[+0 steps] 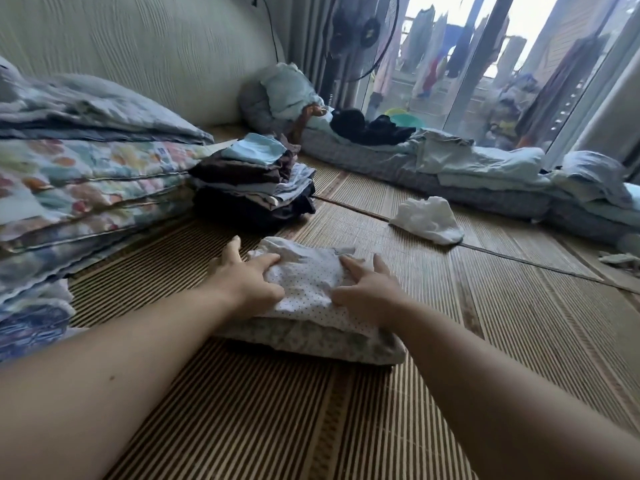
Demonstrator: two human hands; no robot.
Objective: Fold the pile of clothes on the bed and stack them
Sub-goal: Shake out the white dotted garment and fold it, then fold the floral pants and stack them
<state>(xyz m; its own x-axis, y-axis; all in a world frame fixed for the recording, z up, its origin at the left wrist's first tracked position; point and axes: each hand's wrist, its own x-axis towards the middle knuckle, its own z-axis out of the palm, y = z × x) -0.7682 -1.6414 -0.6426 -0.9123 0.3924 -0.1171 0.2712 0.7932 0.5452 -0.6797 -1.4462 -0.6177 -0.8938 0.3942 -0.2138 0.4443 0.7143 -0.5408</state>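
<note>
Both hands are down on the white dotted garment [308, 282] — left hand [247, 277] and right hand [369, 287] lie flat with fingers spread, pressing rather than gripping. The garment looks already folded small, a little rumpled at its far edge, resting on a floral folded piece [311, 341] on the woven mat [242, 410] of the bed. This looks like the smoothing step. Next call — likely lift the bundle to the taller stack of folded clothes [256, 178] further back on the left, then take the loose white garment [427, 220] far right.
</note>
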